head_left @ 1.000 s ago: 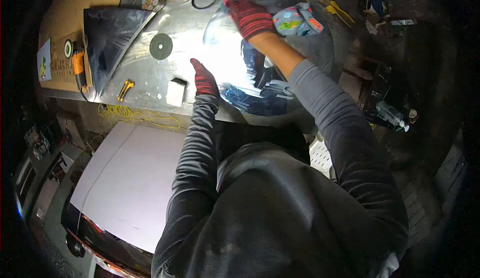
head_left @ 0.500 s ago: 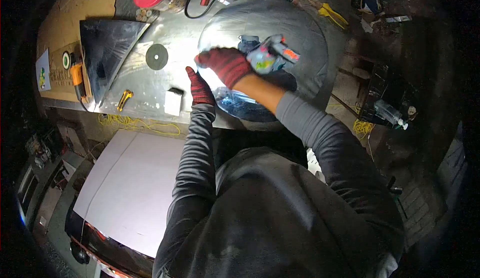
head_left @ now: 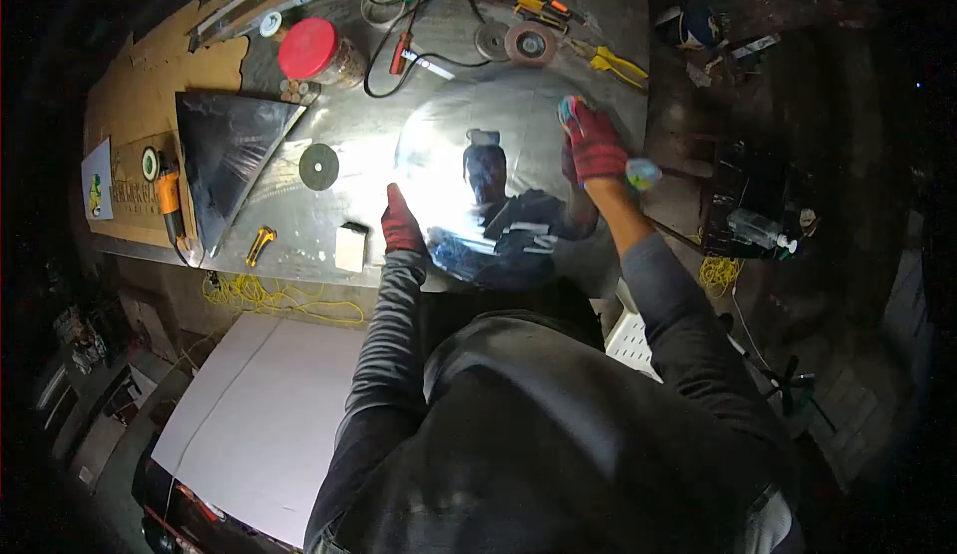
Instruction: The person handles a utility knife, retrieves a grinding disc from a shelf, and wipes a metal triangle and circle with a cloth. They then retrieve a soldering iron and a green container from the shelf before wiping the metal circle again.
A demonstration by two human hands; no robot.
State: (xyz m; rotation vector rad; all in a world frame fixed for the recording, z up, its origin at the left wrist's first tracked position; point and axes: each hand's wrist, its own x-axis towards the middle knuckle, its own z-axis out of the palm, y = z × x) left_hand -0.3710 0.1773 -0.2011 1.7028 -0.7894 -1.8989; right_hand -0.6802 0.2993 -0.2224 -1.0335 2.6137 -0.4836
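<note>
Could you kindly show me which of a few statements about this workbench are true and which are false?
1. The right hand holds a cloth. True.
2. The left hand is bare. False: it wears a red and black glove.
3. The jar has a red lid. True.
4. The white block lies right of the shiny round plate. False: it lies left of it.
5. The pliers have yellow handles. True.

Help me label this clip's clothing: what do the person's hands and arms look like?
The left hand and right hand wear red gloves with dark banding. The left sleeve, grey and wrinkled, darkens higher up and meets the glove; the right sleeve, also grey, stops short.
</note>
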